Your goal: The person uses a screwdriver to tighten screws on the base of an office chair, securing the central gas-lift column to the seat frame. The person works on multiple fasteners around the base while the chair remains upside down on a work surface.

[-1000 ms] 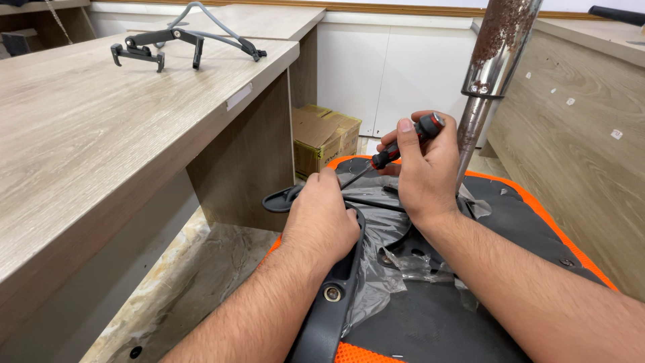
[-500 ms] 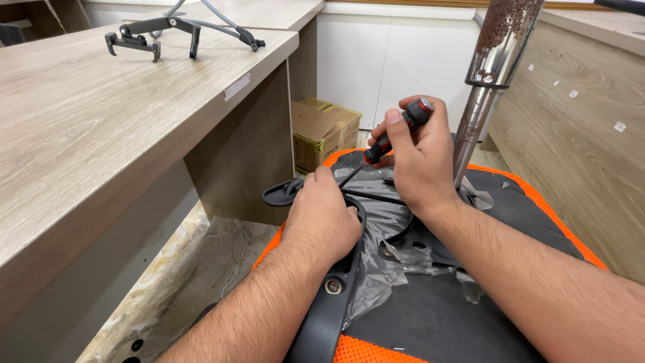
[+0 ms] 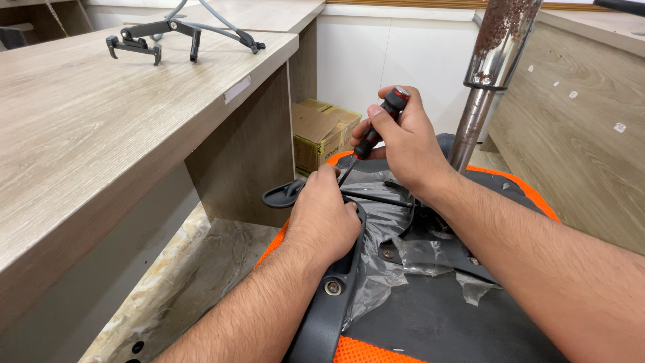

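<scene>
— Where the view looks down past both forearms, what is the room like?
— A pale wood-grain surface (image 3: 101, 128) runs along the left, with a black metal bracket (image 3: 181, 37) lying near its far end. A second wood unit (image 3: 584, 128) stands on the right and white cabinet doors (image 3: 390, 60) close the back. One cardboard box (image 3: 324, 131) sits on the floor under the surface's far end, and the floor (image 3: 201, 269) is mottled stone.

— And what lies under the hands?
— An upturned office chair (image 3: 437, 316), black underneath with an orange edge, part-wrapped in clear plastic (image 3: 390, 262). Its single chrome post (image 3: 494, 74), rusty toward the top, rises just right of the hands.

— How is the right hand set?
— The right hand (image 3: 403, 144) is raised, wrist bent, its grip closed round the black-and-red handle of one screwdriver (image 3: 376, 124). The shaft slants down and left to the chair's underside, its tip just beside the left fingers.

— The left hand?
— The left hand (image 3: 322, 215) is palm down, its grip curled over the black armrest bracket (image 3: 332, 296) at the chair's left edge. A black lever paddle (image 3: 282, 195) juts out just beyond its knuckles.

— The count?
— Two hands, one screwdriver, one chair, one box.
</scene>
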